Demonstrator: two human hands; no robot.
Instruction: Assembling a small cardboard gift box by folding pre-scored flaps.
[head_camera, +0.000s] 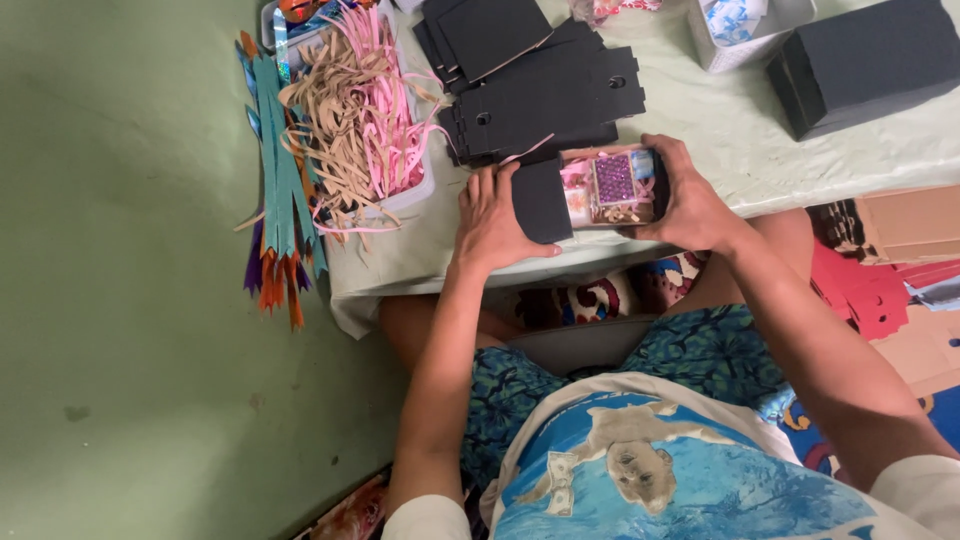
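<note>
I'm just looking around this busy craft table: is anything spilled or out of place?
Yes. Pink and tan paper shreds overflow their clear tray, and teal and orange paper strips hang off the table's left edge. One pink strand trails across the black flat-box stack. The small box held by both hands looks tidy.

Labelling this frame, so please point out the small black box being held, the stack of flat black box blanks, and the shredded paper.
small black box (541, 200), head view, black flap.
stack of flat black box blanks (560, 95), head view, top sheet.
shredded paper (360, 120), head view, heap's middle.
</note>
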